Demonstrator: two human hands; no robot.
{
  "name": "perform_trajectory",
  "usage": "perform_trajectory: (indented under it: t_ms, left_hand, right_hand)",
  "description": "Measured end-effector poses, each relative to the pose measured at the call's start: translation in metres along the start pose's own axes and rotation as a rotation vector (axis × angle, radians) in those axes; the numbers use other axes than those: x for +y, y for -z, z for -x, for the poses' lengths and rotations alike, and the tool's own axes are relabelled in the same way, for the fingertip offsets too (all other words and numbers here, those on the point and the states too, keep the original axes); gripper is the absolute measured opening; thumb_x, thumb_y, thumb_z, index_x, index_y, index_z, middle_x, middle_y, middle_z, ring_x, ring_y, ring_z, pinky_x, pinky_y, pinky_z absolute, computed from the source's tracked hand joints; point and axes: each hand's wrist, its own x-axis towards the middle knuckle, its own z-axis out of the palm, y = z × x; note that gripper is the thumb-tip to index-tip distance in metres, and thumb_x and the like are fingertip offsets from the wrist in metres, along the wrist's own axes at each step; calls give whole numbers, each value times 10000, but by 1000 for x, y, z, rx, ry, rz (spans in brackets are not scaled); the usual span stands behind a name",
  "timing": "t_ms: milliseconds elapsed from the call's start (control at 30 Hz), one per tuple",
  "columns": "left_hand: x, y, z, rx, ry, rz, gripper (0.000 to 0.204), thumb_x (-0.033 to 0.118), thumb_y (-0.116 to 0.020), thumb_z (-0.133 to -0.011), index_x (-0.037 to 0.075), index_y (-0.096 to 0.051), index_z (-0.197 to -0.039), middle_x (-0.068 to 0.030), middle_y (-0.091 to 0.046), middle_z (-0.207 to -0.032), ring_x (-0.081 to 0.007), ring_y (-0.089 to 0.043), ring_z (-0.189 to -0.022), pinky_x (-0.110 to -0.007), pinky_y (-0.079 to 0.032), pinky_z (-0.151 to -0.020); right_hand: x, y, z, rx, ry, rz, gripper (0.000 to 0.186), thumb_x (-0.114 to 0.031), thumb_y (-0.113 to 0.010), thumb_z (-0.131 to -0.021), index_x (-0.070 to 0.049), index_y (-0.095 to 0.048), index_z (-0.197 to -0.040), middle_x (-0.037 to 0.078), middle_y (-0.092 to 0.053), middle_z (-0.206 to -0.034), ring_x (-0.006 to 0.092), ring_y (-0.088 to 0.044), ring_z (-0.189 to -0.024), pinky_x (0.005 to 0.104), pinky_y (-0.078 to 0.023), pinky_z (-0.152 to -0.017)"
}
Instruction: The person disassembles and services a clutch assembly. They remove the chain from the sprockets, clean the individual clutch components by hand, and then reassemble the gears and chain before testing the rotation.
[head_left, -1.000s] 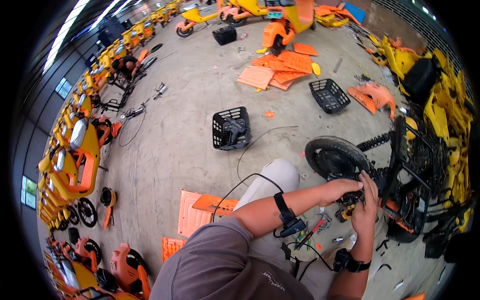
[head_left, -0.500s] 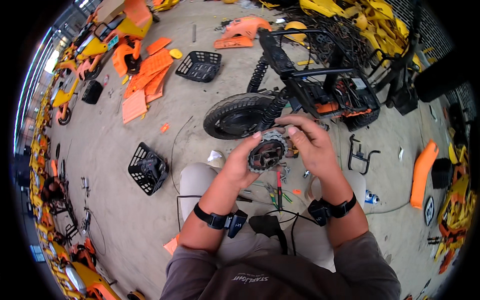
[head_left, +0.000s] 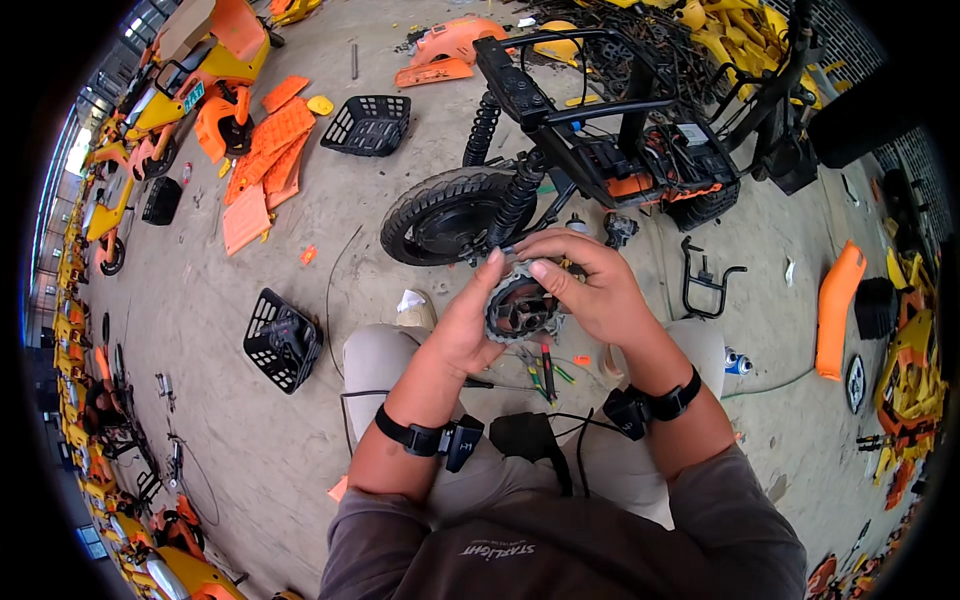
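Between my two hands, above the floor and in front of my knees, is a round dark metal part [head_left: 523,312] with a notched grey rim and a recessed, rust-brown middle. My left hand [head_left: 466,318] grips its left side, the thumb along the rim and the fingers mostly hidden behind. From the upper right, my right hand [head_left: 592,285] closes over it with the thumb on the top edge. Below the part, pliers with green handles [head_left: 537,377] and a red-and-black handled tool [head_left: 548,372] lie on the concrete.
A stripped scooter frame [head_left: 590,130] with its rear wheel [head_left: 450,215] stands just ahead. One black basket [head_left: 283,341] holds a power drill [head_left: 290,338]; another basket [head_left: 367,125] lies farther off. Orange panels [head_left: 275,150], a black bracket [head_left: 712,280] and blue cans [head_left: 737,362] are around.
My right thumb has come onto the part's upper rim, and the right hand sits closer over it. The left hand keeps its hold. The whole view has shifted slightly.
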Motion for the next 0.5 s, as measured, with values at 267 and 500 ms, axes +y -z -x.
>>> perform_trajectory:
  t_ms: [267, 500]
  left_hand:
    - [-3, -4, 10, 8, 58, -67, 650, 629, -336, -1003, 86, -506, -1318, -111, -669, -1124, -238, -695, -971, -389, -599, -633]
    - [1, -10, 19, 21, 88, -84, 686, 637, -291, -1005, 69, -544, -1295, -137, -683, -1124, -280, -708, -969, -391, -593, -593]
  right_hand:
    - [-11, -4, 13, 4, -180, -78, 194, -143, -660, -950, 16, -681, -1059, 91, -683, -1089, 156, -638, -967, 298, -509, -852]
    - [-7, -8, 11, -32, -217, -65, 186, -139, -670, -944, 20, -687, -1038, 82, -688, -1087, 146, -636, -958, 296, -519, -830]
